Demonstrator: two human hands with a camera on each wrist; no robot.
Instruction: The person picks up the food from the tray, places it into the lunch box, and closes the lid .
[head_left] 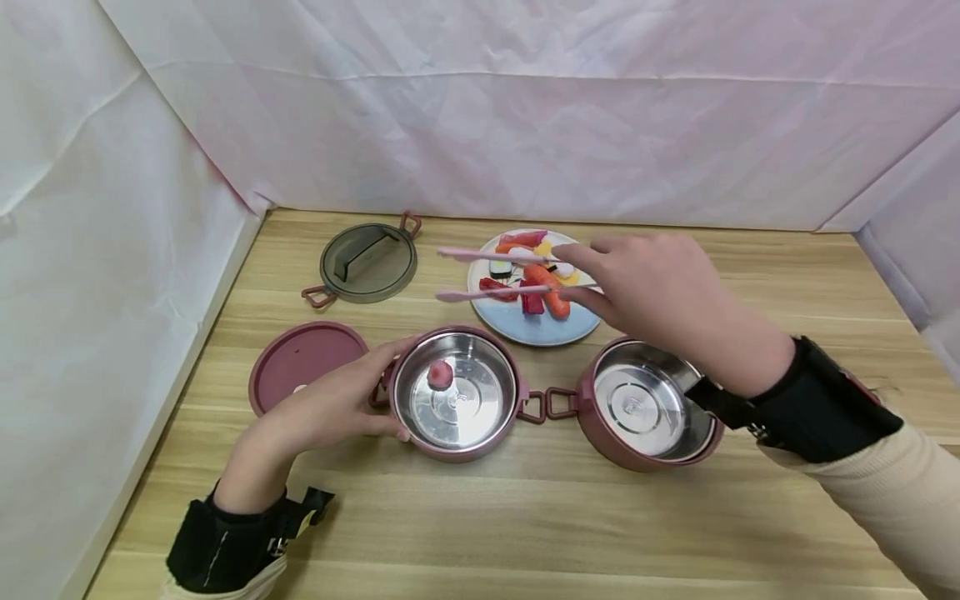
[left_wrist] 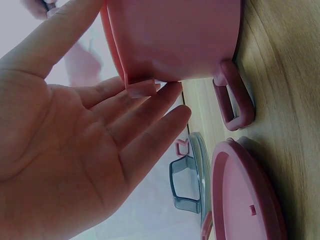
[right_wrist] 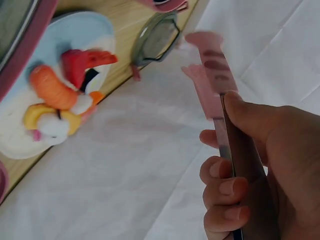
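My right hand (head_left: 645, 271) grips a pair of tongs (right_wrist: 212, 65) with pink tips and a metal stem. Its two pink arms (head_left: 480, 255) are spread apart above a plate of toy food (head_left: 546, 332). At the left pot (head_left: 459, 456), my left hand (head_left: 341, 400) rests its thumb and fingertips against the wall, around a side handle. The fingers look nearly straight in the left wrist view. Inside that pot lies a small round pink piece (head_left: 440, 375). Another maroon pot (head_left: 630, 450) with a steel inside stands to the right, under my right forearm.
On the left lie a maroon lid (head_left: 300, 362), partly behind my left hand, and a dark see-through lid (head_left: 369, 262) with a handle. Sausage (head_left: 553, 292), sushi and other toy pieces crowd the plate. White cloth walls (head_left: 525, 142) border the wooden table (head_left: 480, 533).
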